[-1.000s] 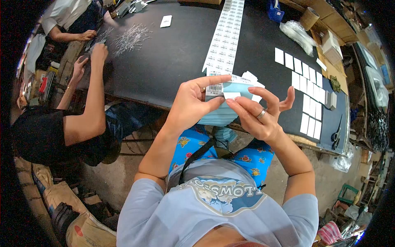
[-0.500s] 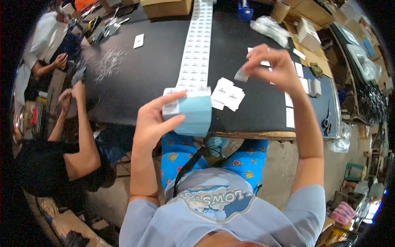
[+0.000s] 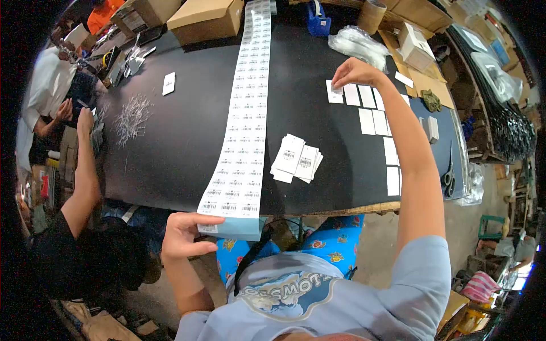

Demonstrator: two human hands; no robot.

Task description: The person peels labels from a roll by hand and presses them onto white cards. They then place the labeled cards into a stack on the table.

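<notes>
L hand [image 3: 185,236] gripped the near end of the label strip [image 3: 245,113] at its L side, index finger over the top, thumb just below. R hand [image 3: 355,74] was closed at the fingertips, pinching a small label [image 3: 336,90] at the top-left card [image 3: 334,99].

Strip lay printed side up, approx. 3 labels across. Its long axis ran away from the wearer over the surface [image 3: 170,159], far end leaning slightly R & curled by the far edge; near end was at the surface's near edge, w/ a blue band showing.

Top-left card's long axis also pointed away, as did those of the rows of white cards [image 3: 373,121] to its R & nearer. Btwn strip & rows: overlapping card pile [image 3: 294,162]. L of strip: lone card [image 3: 169,83], thin-strand heap [image 3: 133,118]. Far side: cardboard box [image 3: 207,21], blue dispenser [image 3: 318,20], plastic bag [image 3: 361,44]. Scissors [image 3: 449,170] far R. Dark-topped co-worker [image 3: 62,256] far L.
</notes>
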